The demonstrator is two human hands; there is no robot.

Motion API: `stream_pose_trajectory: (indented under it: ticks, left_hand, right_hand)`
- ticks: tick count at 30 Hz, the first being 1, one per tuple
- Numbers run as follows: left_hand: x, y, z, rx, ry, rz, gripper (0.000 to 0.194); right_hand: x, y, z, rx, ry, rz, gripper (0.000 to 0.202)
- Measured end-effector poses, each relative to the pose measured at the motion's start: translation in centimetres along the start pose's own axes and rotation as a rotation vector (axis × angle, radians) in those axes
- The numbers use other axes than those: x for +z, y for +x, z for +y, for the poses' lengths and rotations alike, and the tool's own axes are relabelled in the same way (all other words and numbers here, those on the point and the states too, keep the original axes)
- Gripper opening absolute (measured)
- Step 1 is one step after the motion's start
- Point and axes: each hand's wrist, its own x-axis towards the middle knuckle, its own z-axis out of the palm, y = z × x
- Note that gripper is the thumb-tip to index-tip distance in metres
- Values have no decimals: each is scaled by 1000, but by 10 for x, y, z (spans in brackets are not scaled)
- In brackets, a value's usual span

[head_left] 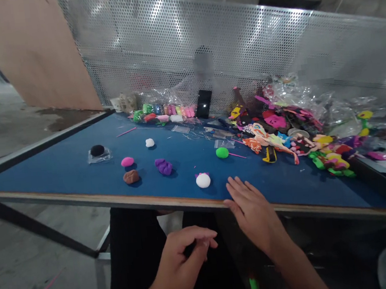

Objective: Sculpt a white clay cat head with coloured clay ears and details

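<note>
My right hand lies palm down at the table's front edge, fingers stretched out and holding nothing. Above my lap is my left hand, its fingers bent toward the thumb; whatever may be between the fingertips is hidden. Nearest my right hand on the table sits a white clay ball with small purple pointed bits on its far side. Behind it rests a green clay ball beside a thin pink stick. Farther left are lumps of purple clay, brown clay, pink clay and white clay.
Black clay sits on clear wrapping at the left. Bagged coloured clay and a dark phone stand along the perforated metal panel. A heap of clay figures and plastic bags covers the right, near a black tray.
</note>
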Motion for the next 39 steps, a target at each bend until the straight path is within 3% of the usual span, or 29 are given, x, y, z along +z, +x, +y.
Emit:
stream_pose_trajectory:
  ticks: [3, 7, 12, 16, 20, 23, 27, 30, 34, 39]
  left_hand:
    - [2, -1, -4, -3, 1, -21, 22]
    - [1, -1, -7, -34, -6, -25, 21]
    - [7, -2, -9, -56, -26, -35, 22]
    - [10, -3, -8, -31, 7, -64, 21]
    - [11, -2, -10, -93, -32, -26, 21]
    - [13, -4, -12, -81, -54, -34, 21]
    - [16, -5, -14, -117, -59, -35, 21]
    - [17, -6, -15, -133, -65, -29, 21]
    - [15, -6, -17, -149, -68, -25, 21]
    - [15, -6, -18, -151, -58, -39, 21]
  right_hand:
    - [-7, 0, 6, -44, -63, -104, 48]
    - [-15, 3, 23, 92, -142, -130, 48]
    - [-18, 4, 16, -89, -60, -193, 48]
    - [-19, 9, 19, 11, -114, -169, 47]
    - [-19, 12, 26, -88, -61, -205, 46]
    - [-19, 14, 27, -37, -71, -180, 45]
    - [-20, 17, 26, -186, 8, -245, 44]
    - [-21, 19, 27, -107, -16, -213, 43]
    - [-20, 17, 27, -184, 24, -244, 44]
    - [-17, 12, 24, -128, 88, -217, 45]
